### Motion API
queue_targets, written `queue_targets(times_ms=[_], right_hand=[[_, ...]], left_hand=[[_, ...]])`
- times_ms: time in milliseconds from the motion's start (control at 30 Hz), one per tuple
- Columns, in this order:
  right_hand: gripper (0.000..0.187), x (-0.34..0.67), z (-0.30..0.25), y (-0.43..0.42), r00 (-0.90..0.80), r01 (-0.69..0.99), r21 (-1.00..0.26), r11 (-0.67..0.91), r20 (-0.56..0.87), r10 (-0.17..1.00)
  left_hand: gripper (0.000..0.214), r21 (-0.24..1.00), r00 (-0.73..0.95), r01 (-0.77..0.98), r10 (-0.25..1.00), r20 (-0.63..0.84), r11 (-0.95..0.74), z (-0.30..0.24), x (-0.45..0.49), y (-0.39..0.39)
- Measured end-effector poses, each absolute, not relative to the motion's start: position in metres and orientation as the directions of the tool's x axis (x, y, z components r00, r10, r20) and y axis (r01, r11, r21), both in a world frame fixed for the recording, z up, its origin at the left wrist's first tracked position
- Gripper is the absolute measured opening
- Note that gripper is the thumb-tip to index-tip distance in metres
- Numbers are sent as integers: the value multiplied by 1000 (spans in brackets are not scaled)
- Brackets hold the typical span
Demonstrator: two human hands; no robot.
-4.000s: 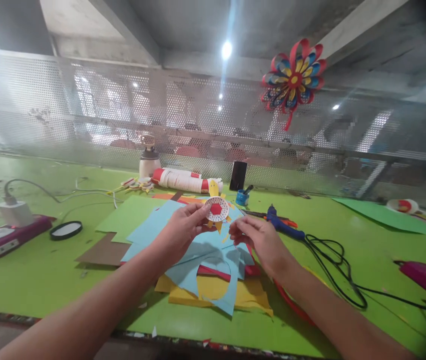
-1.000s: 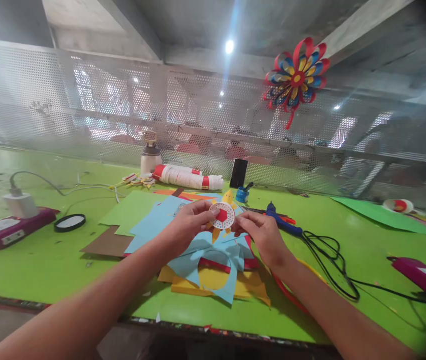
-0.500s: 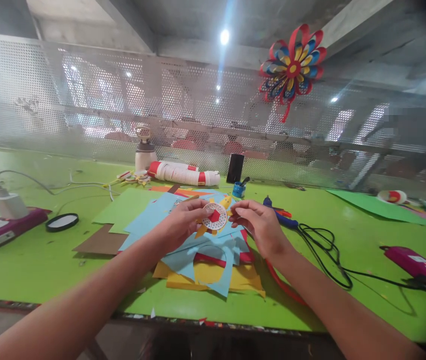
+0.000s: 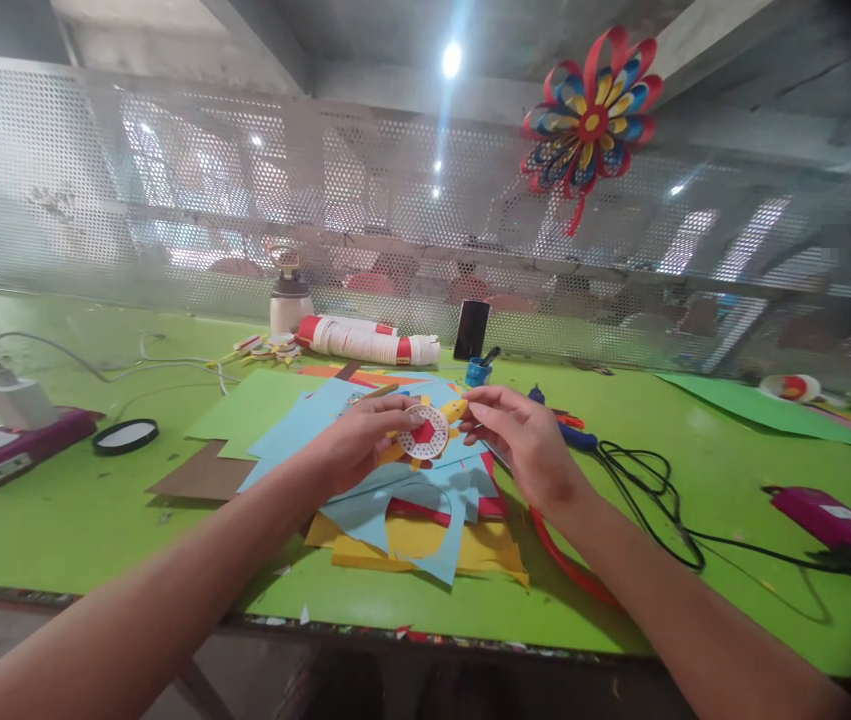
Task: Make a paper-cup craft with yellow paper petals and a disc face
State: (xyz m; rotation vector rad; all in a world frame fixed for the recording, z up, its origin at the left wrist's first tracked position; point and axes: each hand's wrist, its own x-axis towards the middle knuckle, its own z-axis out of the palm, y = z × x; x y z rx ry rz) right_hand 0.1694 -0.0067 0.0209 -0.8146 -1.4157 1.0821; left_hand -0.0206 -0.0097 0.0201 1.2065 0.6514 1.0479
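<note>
A small paper turtle [image 4: 429, 438] is held up over the paper pile. Its round shell is white with dark marks and a red centre; the head and legs are yellow. My left hand [image 4: 365, 435] grips the shell's left edge, thumb on top and fingers behind. On the other side, my right hand [image 4: 519, 435] has its thumb and forefinger pinched at the tip of the turtle's head. Under both hands lie sheets and offcuts of light blue paper [image 4: 365, 515], with yellow paper [image 4: 365, 555] below them.
A blue glue gun [image 4: 579, 437] with a black cord lies right of my hands. Behind are a phone [image 4: 471, 330], a blue pot [image 4: 478, 372], stacked paper cups [image 4: 365, 340] and a spray bottle [image 4: 291, 305]. Purple power strips [image 4: 42, 445] flank the table; a paper flower [image 4: 592, 122] hangs above.
My right fingers have gone from beside the turtle's front leg up to its head. The turtle has shifted slightly left and turned a little, still in my left hand.
</note>
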Motion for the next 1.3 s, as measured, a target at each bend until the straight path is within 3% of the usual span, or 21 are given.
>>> queue_targets(times_ms=[400, 1033, 1300], right_hand=[[36, 173, 24, -8, -269, -11, -911, 413, 400, 876], [25, 172, 26, -11, -276, 152, -887, 436, 385, 881], [23, 174, 26, -9, -275, 145, -881, 450, 401, 874]], left_hand=[[11, 969, 435, -248, 893, 114, -3, 17, -23, -6], [14, 985, 443, -165, 896, 28, 51, 19, -24, -6], [15, 981, 449, -178, 894, 9, 80, 21, -24, -7]])
